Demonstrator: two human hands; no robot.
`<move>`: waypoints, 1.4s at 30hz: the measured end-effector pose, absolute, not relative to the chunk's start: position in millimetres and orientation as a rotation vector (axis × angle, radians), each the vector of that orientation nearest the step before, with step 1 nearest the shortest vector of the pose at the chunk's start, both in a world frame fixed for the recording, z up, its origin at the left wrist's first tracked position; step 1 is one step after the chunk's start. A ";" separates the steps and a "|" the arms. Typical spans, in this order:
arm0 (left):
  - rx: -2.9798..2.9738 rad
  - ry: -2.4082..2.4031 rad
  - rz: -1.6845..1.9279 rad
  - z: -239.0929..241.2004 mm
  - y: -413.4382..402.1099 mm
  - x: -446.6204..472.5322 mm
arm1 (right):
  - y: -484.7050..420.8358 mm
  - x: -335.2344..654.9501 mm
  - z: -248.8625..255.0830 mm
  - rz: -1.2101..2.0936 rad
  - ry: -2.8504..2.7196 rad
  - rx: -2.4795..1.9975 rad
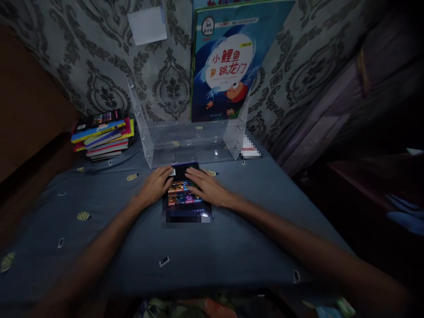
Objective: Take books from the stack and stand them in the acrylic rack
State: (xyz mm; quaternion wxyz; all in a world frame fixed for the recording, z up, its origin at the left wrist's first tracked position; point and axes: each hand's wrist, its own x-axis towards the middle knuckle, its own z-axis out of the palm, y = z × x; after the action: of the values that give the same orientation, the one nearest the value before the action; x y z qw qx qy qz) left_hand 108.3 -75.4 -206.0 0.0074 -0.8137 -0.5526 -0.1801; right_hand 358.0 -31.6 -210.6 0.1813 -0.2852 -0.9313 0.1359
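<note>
A dark book point(182, 201) with rows of small colourful pictures lies flat on the blue patterned cloth point(126, 247). My left hand point(155, 184) rests along its left edge, fingers stretched out and touching the upper cover. From the other side, my right hand point(210, 189) lies flat across the book's upper right part, fingers spread. Both hands are open, and neither is closed round the book. Blurred blocks hide the book's lower edge. Just beyond the book stands a transparent stepped rack point(188, 152), with a large blue picture book point(212, 101) upright in its back right part.
A stack of books point(104, 137) stands at the back left on the cloth. Beside the rack's right side lies a partly blurred white item point(249, 149). Patterned wallpaper rises behind, with a white card point(148, 26) on it. A curtain point(318, 108) hangs at the right.
</note>
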 end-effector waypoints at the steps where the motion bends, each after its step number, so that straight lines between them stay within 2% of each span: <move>1: -2.545 -1.736 -0.557 -205.8 -75.7 108.2 | -24.4 355.7 -213.1 0.375 -2.615 -0.879; 6: -2.545 -1.767 -0.534 -205.7 -75.7 109.2 | -17.5 360.9 -220.5 0.353 -2.592 -1.006; 19: -2.517 -1.735 -0.581 -213.1 -74.1 107.8 | -105.2 392.6 -214.7 0.234 -2.745 -0.985; 42: -2.335 -1.695 -0.585 -223.8 -78.5 113.4 | -106.3 399.9 -207.8 0.394 -2.694 -0.953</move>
State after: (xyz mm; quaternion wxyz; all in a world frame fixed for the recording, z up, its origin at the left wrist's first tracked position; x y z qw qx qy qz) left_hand 113.4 -78.5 -223.8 0.0987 -0.7893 -0.5729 -0.1977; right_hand 399.9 -106.3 -207.8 0.1284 -0.3275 -0.9262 0.1354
